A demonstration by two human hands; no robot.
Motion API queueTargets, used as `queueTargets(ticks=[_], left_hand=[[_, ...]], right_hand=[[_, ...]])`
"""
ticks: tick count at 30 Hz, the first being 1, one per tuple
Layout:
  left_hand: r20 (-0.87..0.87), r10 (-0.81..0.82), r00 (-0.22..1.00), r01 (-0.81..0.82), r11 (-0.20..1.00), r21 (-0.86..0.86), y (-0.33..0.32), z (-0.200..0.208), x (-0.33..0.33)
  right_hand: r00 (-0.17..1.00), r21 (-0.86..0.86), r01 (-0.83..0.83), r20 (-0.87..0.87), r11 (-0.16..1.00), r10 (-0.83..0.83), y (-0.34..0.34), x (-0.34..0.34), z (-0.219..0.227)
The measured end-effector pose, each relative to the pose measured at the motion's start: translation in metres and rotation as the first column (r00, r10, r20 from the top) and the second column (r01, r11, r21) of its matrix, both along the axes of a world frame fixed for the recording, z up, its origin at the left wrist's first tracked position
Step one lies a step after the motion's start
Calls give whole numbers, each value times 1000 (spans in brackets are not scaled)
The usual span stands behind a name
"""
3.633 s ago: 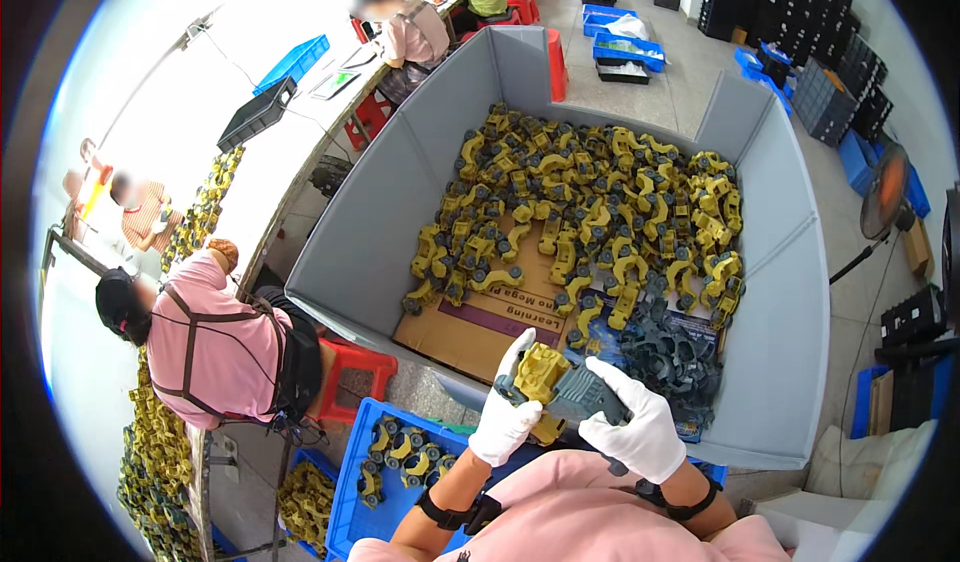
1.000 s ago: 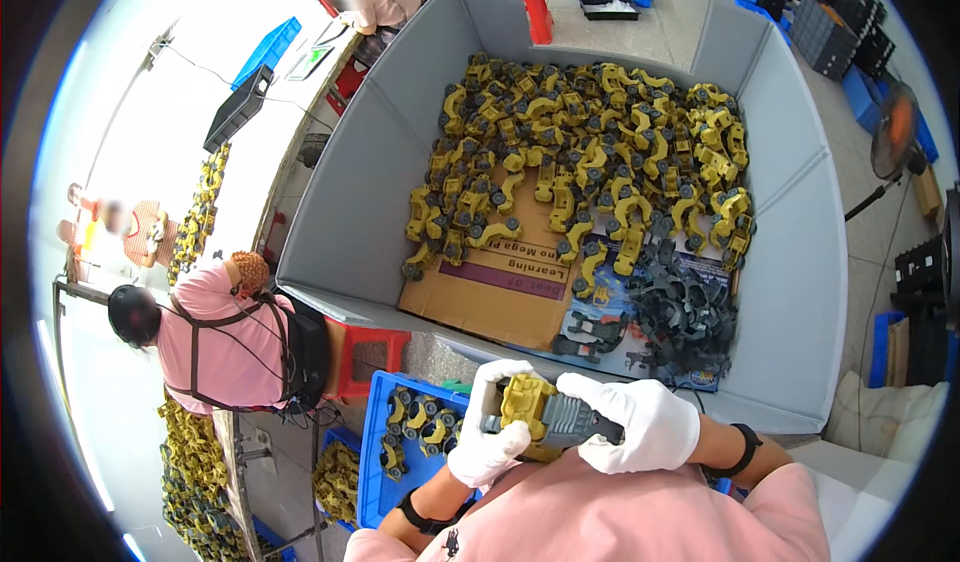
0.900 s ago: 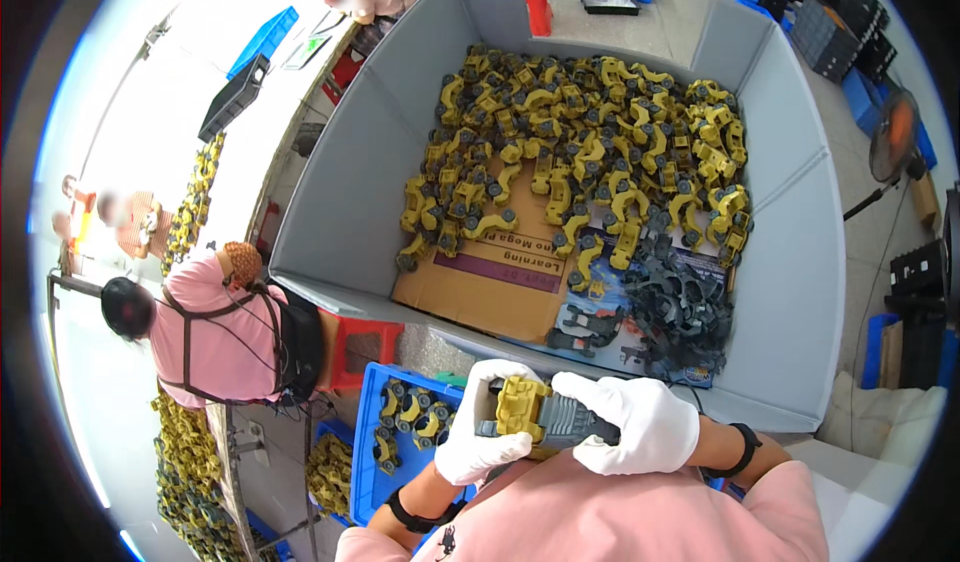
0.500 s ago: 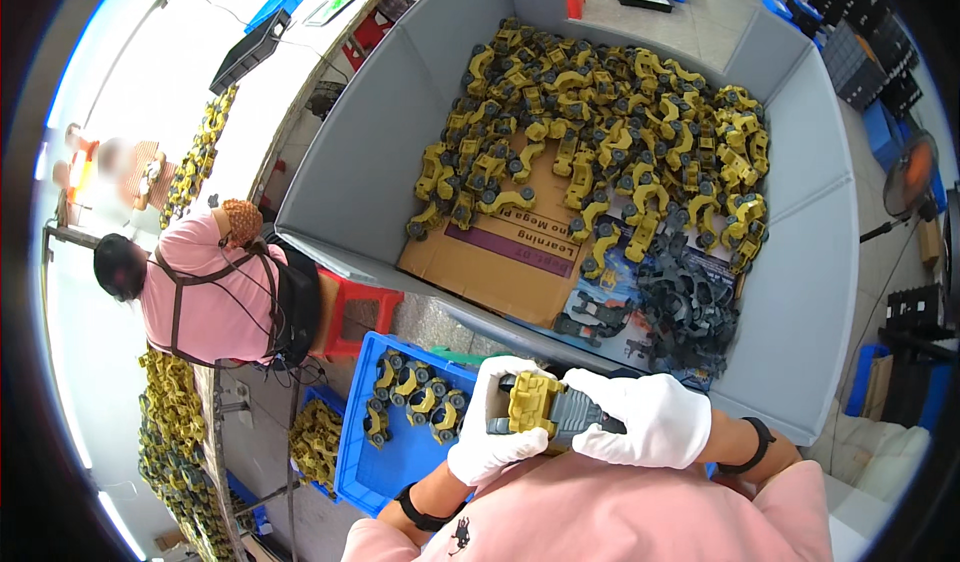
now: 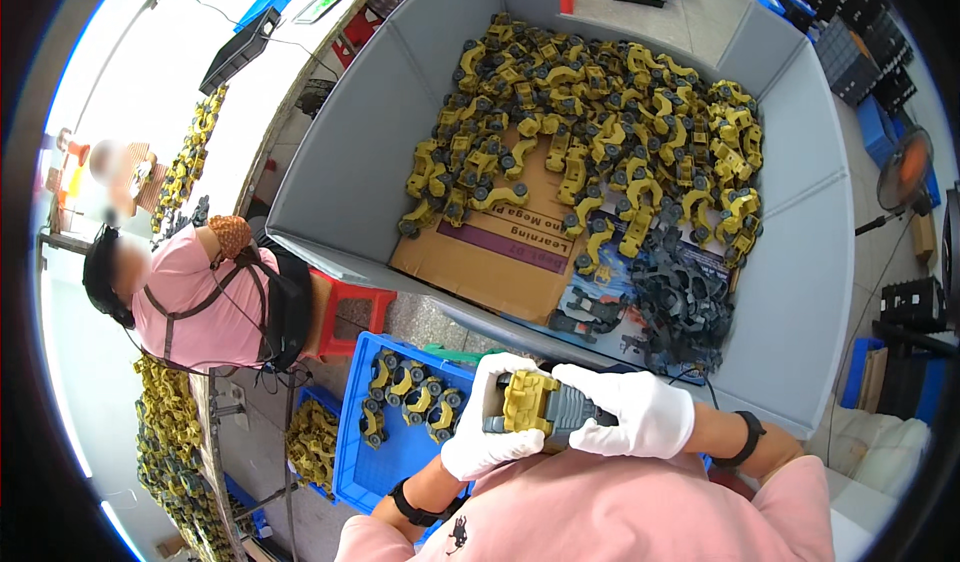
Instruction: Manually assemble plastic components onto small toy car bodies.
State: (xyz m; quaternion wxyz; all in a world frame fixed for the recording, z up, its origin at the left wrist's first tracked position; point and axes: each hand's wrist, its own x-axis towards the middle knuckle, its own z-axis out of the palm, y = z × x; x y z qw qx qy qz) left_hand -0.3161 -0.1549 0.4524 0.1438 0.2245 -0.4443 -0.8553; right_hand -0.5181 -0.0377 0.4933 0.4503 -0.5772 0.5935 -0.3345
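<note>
A toy vehicle [image 5: 527, 402] with a yellow body and a ribbed grey section is held close to my chest, in front of the bin. My left hand [image 5: 488, 440], in a white glove, is closed around its yellow end, thumb near the lower edge. The white-gloved right hand [image 5: 640, 412] grips the grey section from the other side, its fingertips over the top. Whether the yellow and grey parts are fully joined cannot be made out. Beside my left hand, a blue tray [image 5: 375, 477] holds several yellow toy pieces with grey wheels [image 5: 420, 397].
A large grey-walled bin [image 5: 345, 152] holds piled yellow toy vehicles [image 5: 600, 112], dark grey parts [image 5: 685, 302] and cardboard [image 5: 480, 272]. At left, a person in pink [image 5: 215, 297] sits by a long table near a red stool [image 5: 355, 312]. A fan [image 5: 905, 172] stands at right.
My right hand has shifted slightly left, toward my left hand; both still hold the toy vehicle. The seated person has turned their head and upper body a little. The whole view has moved slightly.
</note>
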Motion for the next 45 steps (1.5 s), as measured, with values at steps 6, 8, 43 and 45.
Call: queueTargets(ticks=[6,8,43,45], left_hand=[[-10,81,997,-78,984,161,-5,0,-10],[-38,115,993,-101,961,256,-8,-2,-14],[128,377,917,-382,743,550,-47,-1,-109],[169,492,854,-513,742,431,-37,7,-120]], right_hand=[[977,137,132,150,982,-153,-10,8,-4],[955,-26,245,179,969,-236,-14,12,-19],[492,383,561,558,734,-668,-67,3,-90],[503,322,684,442,655,-743,-74,12,-83]])
